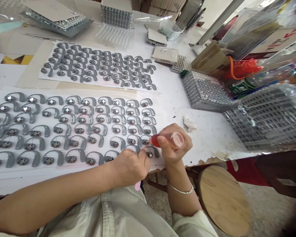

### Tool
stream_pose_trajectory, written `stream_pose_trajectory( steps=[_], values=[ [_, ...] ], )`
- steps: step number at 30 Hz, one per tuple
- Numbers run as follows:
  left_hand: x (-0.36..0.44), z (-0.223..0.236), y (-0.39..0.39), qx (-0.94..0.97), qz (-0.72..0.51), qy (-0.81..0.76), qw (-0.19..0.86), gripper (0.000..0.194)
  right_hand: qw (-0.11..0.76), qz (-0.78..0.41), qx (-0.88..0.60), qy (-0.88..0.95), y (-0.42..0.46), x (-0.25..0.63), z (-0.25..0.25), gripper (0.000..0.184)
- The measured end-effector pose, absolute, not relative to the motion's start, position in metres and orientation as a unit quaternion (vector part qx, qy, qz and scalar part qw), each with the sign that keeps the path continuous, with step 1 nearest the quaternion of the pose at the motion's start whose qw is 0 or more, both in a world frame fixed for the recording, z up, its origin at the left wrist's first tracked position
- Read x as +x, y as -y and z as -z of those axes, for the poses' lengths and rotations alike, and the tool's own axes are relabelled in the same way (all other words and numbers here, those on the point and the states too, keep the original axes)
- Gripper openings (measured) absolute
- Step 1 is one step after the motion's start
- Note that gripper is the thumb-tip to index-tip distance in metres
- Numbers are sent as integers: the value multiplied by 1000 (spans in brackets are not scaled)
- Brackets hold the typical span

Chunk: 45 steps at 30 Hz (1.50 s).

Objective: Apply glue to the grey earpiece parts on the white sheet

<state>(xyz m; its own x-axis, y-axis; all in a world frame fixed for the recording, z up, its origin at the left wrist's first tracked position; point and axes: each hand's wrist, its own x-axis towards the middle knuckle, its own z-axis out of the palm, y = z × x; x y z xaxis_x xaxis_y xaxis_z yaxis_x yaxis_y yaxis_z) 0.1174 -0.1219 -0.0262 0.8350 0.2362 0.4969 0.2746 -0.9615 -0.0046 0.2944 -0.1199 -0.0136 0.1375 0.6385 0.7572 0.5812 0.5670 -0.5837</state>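
My right hand point(176, 144) is wrapped round a small translucent squeeze bottle point(171, 140) with reddish liquid, tilted so its nozzle points left and down. Close beside it, my left hand point(132, 166) is closed on a thin pink tool point(137, 186); the pink end sticks out below the fist, and what kind of tool it is stays hidden. Both hands meet over the front right corner of a white sheet point(71, 172). Grey hook-shaped earphone parts point(153, 152) with round metallic pieces and fine wires lie there in rows, the nearest just under the nozzle.
A second sheet of similar parts point(98, 65) lies behind. Stacked clear trays point(207, 90) and wrapped trays point(271, 115) stand at the right, near a crumpled tissue point(189, 123). More trays point(117, 14) are at the back. A round wooden stool point(224, 200) stands below the table edge.
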Motion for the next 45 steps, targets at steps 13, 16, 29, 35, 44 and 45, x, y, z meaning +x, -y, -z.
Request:
stream_pose_trajectory(
  steps=[13, 16, 29, 35, 44, 45],
  values=[
    [115, 27, 122, -967, 225, 121, 25, 14, 598, -1, -475, 645, 122, 296, 14, 9],
    [115, 27, 122, -967, 225, 121, 25, 15, 598, -3, -478, 644, 122, 296, 15, 10],
    [116, 23, 122, -958, 251, 136, 20, 18, 601, 9, -474, 644, 122, 297, 14, 9],
    [115, 24, 122, -957, 256, 135, 15, 15, 600, 17, -470, 647, 124, 298, 15, 10],
    [115, 22, 120, -951, 275, 145, 1, 17, 583, 49, -478, 655, 127, 300, 16, 13],
    [114, 22, 120, -951, 274, 146, 1, 17, 586, 55, -478, 652, 128, 300, 17, 13]
  ],
)
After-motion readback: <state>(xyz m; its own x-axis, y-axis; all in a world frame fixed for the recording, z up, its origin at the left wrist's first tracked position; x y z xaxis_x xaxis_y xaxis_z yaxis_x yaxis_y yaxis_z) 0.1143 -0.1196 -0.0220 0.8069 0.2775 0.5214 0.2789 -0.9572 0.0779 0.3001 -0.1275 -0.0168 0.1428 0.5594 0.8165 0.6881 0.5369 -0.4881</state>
